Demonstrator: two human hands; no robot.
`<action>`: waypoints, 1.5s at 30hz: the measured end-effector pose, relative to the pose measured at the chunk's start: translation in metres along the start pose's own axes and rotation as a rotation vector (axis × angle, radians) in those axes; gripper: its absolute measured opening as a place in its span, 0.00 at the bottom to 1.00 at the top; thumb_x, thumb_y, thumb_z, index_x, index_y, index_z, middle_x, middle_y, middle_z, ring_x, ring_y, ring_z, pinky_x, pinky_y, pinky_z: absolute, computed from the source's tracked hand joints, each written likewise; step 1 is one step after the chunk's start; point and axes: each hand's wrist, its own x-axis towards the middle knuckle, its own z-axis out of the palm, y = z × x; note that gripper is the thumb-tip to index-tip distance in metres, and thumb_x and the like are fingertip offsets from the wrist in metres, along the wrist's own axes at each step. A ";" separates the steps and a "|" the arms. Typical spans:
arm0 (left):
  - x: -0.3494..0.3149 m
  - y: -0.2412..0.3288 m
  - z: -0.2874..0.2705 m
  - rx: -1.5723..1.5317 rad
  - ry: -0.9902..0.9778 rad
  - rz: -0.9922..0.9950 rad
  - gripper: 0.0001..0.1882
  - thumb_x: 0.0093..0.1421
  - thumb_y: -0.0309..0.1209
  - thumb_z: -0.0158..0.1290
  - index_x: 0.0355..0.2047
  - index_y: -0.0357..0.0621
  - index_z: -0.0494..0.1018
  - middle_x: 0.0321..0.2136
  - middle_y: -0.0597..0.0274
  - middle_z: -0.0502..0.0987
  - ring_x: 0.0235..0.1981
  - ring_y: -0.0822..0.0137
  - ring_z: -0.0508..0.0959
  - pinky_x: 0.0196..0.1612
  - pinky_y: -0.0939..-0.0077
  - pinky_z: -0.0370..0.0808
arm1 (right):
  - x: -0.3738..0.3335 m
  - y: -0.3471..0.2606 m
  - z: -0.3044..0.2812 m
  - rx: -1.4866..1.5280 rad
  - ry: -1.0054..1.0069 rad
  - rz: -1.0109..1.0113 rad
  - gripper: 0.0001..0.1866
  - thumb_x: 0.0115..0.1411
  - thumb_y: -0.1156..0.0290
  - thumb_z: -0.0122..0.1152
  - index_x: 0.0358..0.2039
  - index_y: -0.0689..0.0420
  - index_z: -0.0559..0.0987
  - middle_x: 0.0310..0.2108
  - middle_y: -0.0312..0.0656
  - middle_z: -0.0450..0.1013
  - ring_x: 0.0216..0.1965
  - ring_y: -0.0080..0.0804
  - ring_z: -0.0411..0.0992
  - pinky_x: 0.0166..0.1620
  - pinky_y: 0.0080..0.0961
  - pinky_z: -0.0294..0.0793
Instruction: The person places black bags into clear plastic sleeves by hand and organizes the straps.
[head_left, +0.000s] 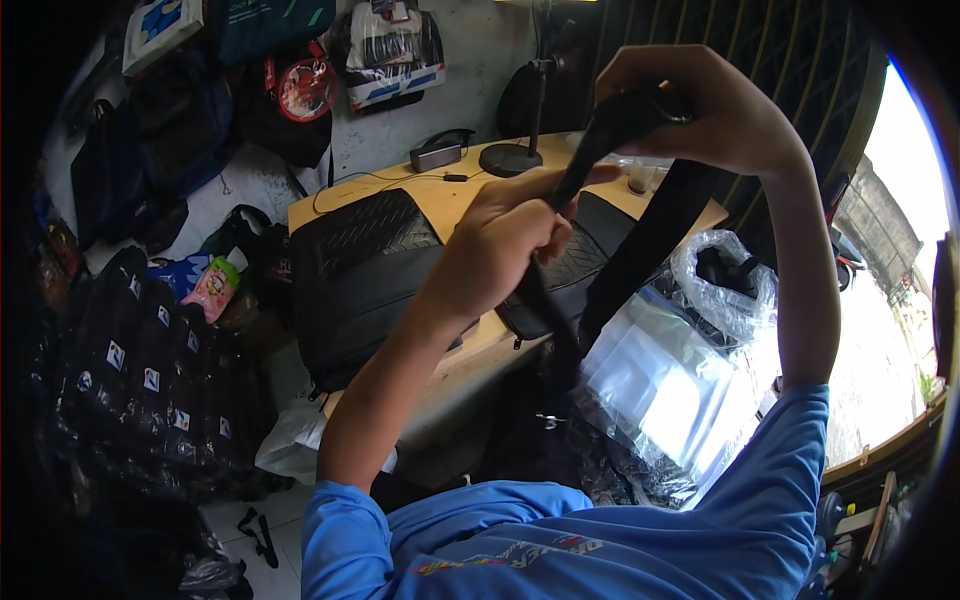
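A long black strap [642,250] runs between my two raised hands. Higher up and to the right, my right hand [712,112] has its fingers curled round the strap, near what looks like a small metal ring. My left hand [508,238] is closed on a lower stretch, and one end of the strap dangles beneath it. Below my hands, two black bags with quilted panels lie on the wooden table: the left bag [365,280] beside my left forearm, the right bag [592,238] partly hidden behind my left hand and the strap.
A lamp base [510,160] and a grey box-shaped device [435,155] with cables stand at the table's back. Clear plastic sheets [665,380] lie at the right. Plastic-wrapped black goods [150,370] are piled at the left. Bags [185,115] hang on the wall.
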 end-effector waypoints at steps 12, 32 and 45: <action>-0.039 -0.023 -0.048 -0.005 -0.061 0.009 0.17 0.45 0.20 0.45 0.36 0.25 0.73 0.28 0.51 0.77 0.30 0.63 0.79 0.37 0.69 0.75 | -0.016 0.028 -0.008 0.042 0.074 -0.047 0.24 0.34 0.73 0.58 0.37 0.60 0.76 0.36 0.41 0.71 0.39 0.29 0.72 0.48 0.26 0.68; -0.035 -0.051 -0.052 -0.428 -0.267 -0.018 0.15 0.61 0.31 0.45 0.43 0.31 0.68 0.21 0.62 0.70 0.22 0.72 0.71 0.31 0.79 0.70 | -0.004 0.020 -0.001 1.055 0.322 -0.174 0.18 0.49 0.72 0.62 0.38 0.66 0.71 0.25 0.35 0.69 0.19 0.12 0.63 0.20 0.09 0.57; 0.003 0.008 -0.022 -0.313 0.021 0.041 0.21 0.61 0.41 0.52 0.44 0.35 0.69 0.14 0.68 0.69 0.09 0.79 0.66 0.12 0.87 0.59 | -0.003 0.016 0.030 0.363 0.245 0.074 0.20 0.48 0.70 0.58 0.42 0.64 0.73 0.35 0.40 0.72 0.37 0.26 0.71 0.41 0.21 0.69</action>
